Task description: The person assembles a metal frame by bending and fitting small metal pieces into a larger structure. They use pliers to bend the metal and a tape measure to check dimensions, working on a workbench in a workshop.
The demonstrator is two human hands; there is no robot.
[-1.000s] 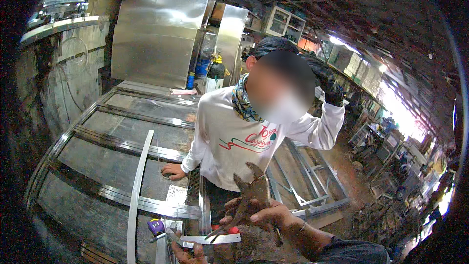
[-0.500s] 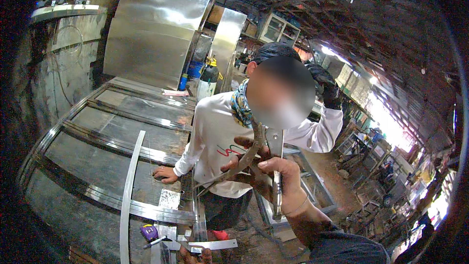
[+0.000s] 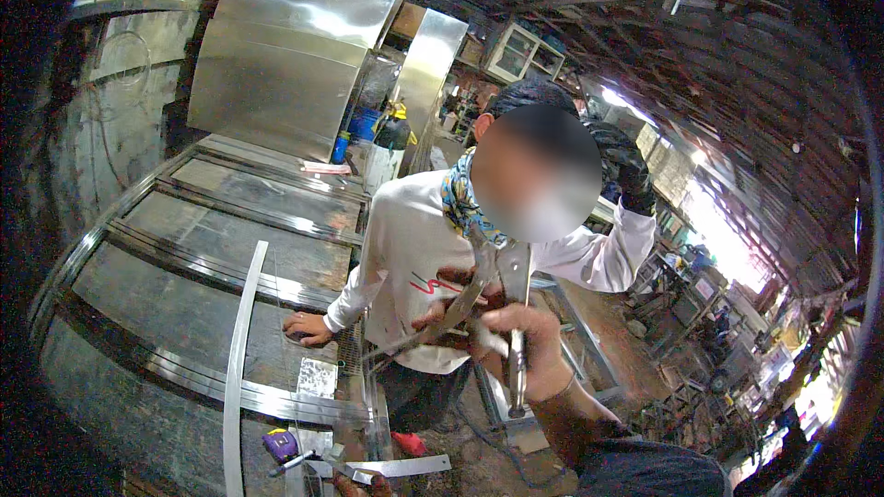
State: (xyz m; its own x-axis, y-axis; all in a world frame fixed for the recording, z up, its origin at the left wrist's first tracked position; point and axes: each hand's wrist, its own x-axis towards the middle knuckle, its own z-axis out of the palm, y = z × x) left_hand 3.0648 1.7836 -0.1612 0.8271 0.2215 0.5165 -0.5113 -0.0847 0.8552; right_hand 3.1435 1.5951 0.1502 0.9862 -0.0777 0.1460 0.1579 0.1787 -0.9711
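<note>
My right hand [image 3: 529, 340] is raised in front of me, closed around metal locking pliers [image 3: 517, 267] with a curved jaw and a screw end at the bottom. The pliers stand nearly upright before a co-worker's chest. My left hand [image 3: 368, 486] shows only partly at the lower edge, its fingers bent around a small shiny metal piece [image 3: 357, 474]. Beside it lies a flat metal strip [image 3: 414, 467] with a hole near its end. A purple tape measure [image 3: 281, 444] and a marker pen [image 3: 292, 463] lie just to the left.
A co-worker in a white shirt [image 3: 405, 248] faces me, one hand [image 3: 308, 328] on the workbench [image 3: 184, 313], the other gloved and raised to the head. A long metal bar [image 3: 241, 359] and a framework of shiny tubes [image 3: 166, 359] lie there. Large sheet metal [image 3: 276, 64] stands behind.
My view has shifted slightly. My right hand still grips the pliers, a little lower and tilted. Near my left hand, the small metal piece sits at a different angle.
</note>
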